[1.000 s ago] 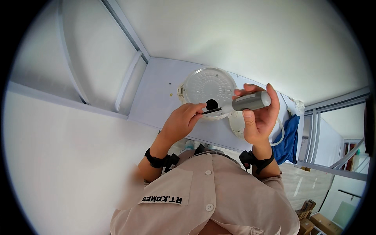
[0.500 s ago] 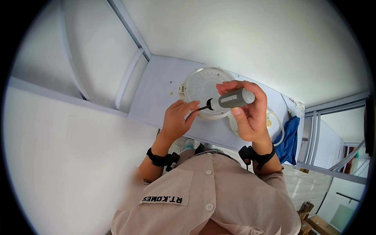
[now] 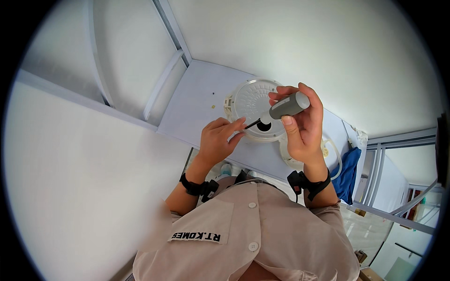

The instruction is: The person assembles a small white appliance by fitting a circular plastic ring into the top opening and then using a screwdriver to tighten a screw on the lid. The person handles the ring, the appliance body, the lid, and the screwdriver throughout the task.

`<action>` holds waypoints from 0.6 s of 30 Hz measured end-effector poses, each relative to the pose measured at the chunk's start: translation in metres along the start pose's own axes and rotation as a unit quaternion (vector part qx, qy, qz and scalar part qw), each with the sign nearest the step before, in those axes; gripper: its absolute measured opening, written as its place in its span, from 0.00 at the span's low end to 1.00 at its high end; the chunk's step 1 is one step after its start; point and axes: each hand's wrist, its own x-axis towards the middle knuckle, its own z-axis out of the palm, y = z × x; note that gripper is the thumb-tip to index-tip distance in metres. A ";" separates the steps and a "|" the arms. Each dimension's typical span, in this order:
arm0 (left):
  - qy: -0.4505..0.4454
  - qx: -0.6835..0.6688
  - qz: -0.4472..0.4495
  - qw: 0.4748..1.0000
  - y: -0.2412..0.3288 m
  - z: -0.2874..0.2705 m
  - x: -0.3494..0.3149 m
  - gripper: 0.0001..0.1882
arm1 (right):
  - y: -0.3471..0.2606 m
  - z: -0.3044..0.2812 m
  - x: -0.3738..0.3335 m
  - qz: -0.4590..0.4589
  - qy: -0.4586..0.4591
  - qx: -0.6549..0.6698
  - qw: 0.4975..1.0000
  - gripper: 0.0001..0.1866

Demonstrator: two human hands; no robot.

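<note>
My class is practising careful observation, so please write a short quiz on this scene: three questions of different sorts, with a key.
1. Multiple choice: What does the right hand hold?
A) a hammer
B) a screwdriver
C) a paintbrush

2. True or false: The blue cloth lies to the right of the disc with the dark hole.

3. Short answer: Which hand is nearer the tip of the dark shaft?

Key:
1. B
2. True
3. The left hand
</note>
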 end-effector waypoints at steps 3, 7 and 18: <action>0.003 0.034 0.028 0.999 -0.002 -0.001 0.002 0.27 | -0.001 0.001 0.002 0.005 0.004 -0.009 1.000 0.33; -0.001 0.068 0.053 0.996 -0.002 -0.003 0.004 0.25 | -0.004 0.000 0.004 0.014 0.003 -0.024 1.000 0.33; -0.015 0.042 0.028 0.999 -0.003 -0.003 0.004 0.22 | -0.005 0.001 0.009 0.003 -0.021 -0.049 0.999 0.33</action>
